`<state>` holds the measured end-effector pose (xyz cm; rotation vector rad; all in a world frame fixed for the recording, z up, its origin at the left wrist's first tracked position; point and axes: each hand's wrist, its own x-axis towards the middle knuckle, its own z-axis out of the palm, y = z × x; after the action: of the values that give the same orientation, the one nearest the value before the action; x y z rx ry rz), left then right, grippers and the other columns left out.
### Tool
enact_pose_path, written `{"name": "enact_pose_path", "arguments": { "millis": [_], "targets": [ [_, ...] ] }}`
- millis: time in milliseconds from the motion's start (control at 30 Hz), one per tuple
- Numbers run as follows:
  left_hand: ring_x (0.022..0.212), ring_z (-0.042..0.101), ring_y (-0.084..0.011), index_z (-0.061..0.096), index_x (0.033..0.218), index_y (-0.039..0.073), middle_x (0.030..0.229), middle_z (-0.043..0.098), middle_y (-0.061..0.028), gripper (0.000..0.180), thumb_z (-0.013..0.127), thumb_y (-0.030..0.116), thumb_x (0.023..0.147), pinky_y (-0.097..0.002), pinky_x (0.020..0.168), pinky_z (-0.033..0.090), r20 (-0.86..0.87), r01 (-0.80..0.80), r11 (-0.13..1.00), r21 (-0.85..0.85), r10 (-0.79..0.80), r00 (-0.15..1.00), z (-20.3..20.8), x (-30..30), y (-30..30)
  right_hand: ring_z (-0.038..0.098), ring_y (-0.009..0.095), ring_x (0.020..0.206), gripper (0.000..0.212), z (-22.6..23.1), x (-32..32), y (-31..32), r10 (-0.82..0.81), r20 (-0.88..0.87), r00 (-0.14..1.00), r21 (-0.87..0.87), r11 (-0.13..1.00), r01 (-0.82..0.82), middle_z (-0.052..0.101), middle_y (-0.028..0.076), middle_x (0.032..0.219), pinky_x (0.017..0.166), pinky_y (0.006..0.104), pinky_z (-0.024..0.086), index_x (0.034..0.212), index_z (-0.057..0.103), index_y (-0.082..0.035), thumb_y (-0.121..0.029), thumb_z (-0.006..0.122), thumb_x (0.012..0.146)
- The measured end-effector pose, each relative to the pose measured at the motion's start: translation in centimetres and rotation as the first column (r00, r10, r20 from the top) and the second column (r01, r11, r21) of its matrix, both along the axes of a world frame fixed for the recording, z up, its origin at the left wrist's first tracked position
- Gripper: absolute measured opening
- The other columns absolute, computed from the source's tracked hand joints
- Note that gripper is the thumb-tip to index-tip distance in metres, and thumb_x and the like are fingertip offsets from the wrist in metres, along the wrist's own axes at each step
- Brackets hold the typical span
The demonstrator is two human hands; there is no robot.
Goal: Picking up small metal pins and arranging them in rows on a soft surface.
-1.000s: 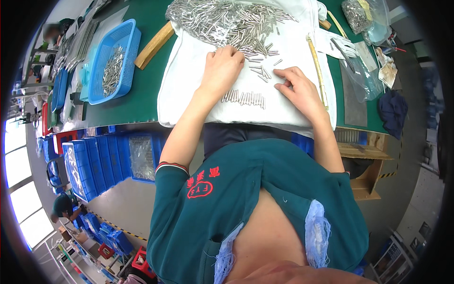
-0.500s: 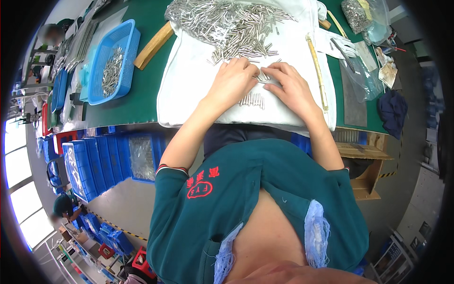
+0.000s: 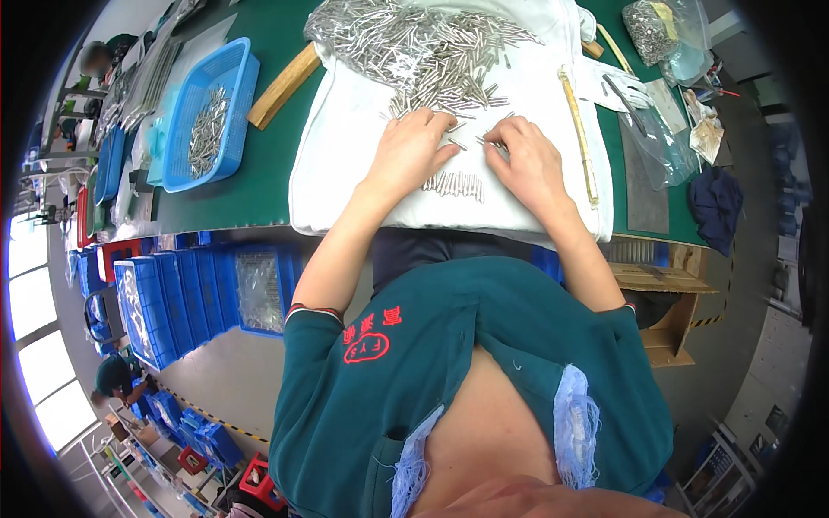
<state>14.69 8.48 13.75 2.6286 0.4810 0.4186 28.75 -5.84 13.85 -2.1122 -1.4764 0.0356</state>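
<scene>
A loose pile of small silvery metal pins (image 3: pixel 445 56) spreads over a white cloth (image 3: pixel 345 164). Below it, nearer to me, several pins stand side by side in a neat row (image 3: pixel 458 186). My left hand (image 3: pixel 408 155) rests at the pile's near edge, thumb and fingers apart, with a few loose pins beside its fingertips. To the right, my right hand (image 3: pixel 528 162) is curled, with metal pins (image 3: pixel 494 143) between thumb and fingers; how many is hidden. The two hands are apart, one on either side of the loose pins.
A blue basket (image 3: pixel 243 108) with more pins stands left on the green table (image 3: pixel 259 190), beside a wooden bar (image 3: pixel 283 86). A yellowish strip (image 3: pixel 577 134) lies on the cloth's right side. A white glove (image 3: pixel 609 86), plastic bags and dark cloth (image 3: pixel 717 207) lie further right.
My hands have moved apart: the left one shifted left and its thumb and fingers spread, the right one moved slightly right. More of the pin row shows at its left end.
</scene>
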Motion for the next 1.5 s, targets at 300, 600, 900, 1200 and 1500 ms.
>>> {"name": "enact_pose_path", "arguments": {
  "millis": [300, 600, 900, 1200, 1500],
  "targets": [
    [0.086, 0.060, -0.0263, 0.065, 0.091, 0.011, 0.085, 0.060, -0.0049, 0.011, 0.065, 0.017, 0.082, -0.0399, 0.074, 0.045, -0.025, 0.056, 0.996, 0.067, -0.054, 0.998, -0.4, 1.0, -1.1, 0.060, 0.022, 0.086, 0.031, 1.2, 0.4, -0.6, 0.135, -0.180, 0.974, -0.134, 0.978, -0.160, 0.058, 0.006, 0.099, 0.077, 0.0328, 0.049, 0.109, 0.065, -0.009, -0.025, 0.068, 0.083],
    [0.091, 0.059, -0.0261, 0.064, 0.089, 0.011, 0.088, 0.061, -0.0053, 0.009, 0.064, 0.017, 0.082, -0.0416, 0.077, 0.043, -0.054, 0.085, 0.992, 0.091, -0.080, 0.995, 0.7, 0.3, 0.4, 0.059, 0.021, 0.083, 0.037, 1.3, 2.1, -0.3, 0.255, -0.236, 0.937, -0.143, 0.945, -0.294, 0.056, 0.007, 0.102, 0.078, 0.0323, 0.049, 0.118, 0.061, -0.009, -0.017, 0.068, 0.082],
    [0.088, 0.061, -0.0269, 0.062, 0.087, 0.008, 0.081, 0.063, -0.0078, 0.012, 0.065, 0.017, 0.079, -0.0422, 0.076, 0.044, -0.107, -0.043, 0.999, -0.027, 0.040, 0.993, 0.1, 1.3, -1.0, 0.058, 0.022, 0.080, 0.033, 1.8, 2.0, 0.1, 0.223, -0.267, 0.938, -0.171, 0.946, -0.274, 0.054, 0.009, 0.101, 0.076, 0.0332, 0.049, 0.112, 0.061, -0.006, -0.017, 0.070, 0.081],
    [0.082, 0.062, -0.0263, 0.064, 0.093, 0.010, 0.082, 0.062, -0.0065, 0.014, 0.064, 0.016, 0.080, -0.0394, 0.072, 0.045, -0.041, 0.044, 0.999, 0.030, -0.043, 0.998, -0.1, 1.2, -1.1, 0.062, 0.025, 0.090, 0.031, 1.1, 0.8, -0.1, 0.102, -0.184, 0.978, -0.175, 0.975, -0.135, 0.057, 0.007, 0.104, 0.079, 0.0356, 0.051, 0.108, 0.063, -0.009, -0.024, 0.069, 0.083],
    [0.081, 0.061, -0.0287, 0.065, 0.092, 0.011, 0.084, 0.060, -0.0087, 0.010, 0.061, 0.015, 0.084, -0.0408, 0.072, 0.045, 0.008, 0.080, 0.994, 0.073, -0.081, 0.997, -0.2, 1.6, -0.7, 0.062, 0.024, 0.091, 0.029, 1.6, 1.7, -0.8, 0.154, -0.204, 0.967, -0.152, 0.971, -0.186, 0.058, 0.007, 0.103, 0.079, 0.0354, 0.050, 0.109, 0.064, -0.010, -0.022, 0.069, 0.082]
  ]
}}
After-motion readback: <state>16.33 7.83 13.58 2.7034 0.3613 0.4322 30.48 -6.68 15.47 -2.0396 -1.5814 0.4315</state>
